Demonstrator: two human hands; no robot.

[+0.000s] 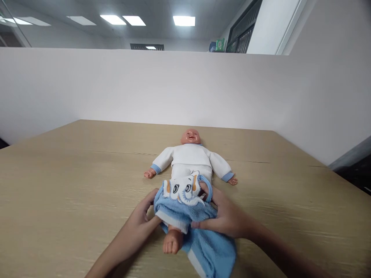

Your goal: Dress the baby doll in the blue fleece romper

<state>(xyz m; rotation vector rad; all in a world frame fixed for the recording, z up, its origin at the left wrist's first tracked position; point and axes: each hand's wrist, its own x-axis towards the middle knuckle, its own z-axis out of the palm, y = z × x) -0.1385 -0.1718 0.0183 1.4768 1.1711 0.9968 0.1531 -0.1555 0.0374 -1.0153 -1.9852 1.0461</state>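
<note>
A baby doll lies on its back, head toward the far wall, in a white long-sleeved top with blue cuffs. Blue terry overalls with an elephant face on the bib cover its lower body. One bare doll foot sticks out of a white-banded leg opening; the other foot is hidden. My left hand grips the cloth at the left side, thumb near the leg opening. My right hand is closed on the cloth at the right, fingers by the blue strap loop and thumb across the front. The right leg of the overalls hangs toward me.
The wooden table spreads out on both sides of the doll. A white partition rises behind the table's far edge, and a dark object stands beyond the right edge.
</note>
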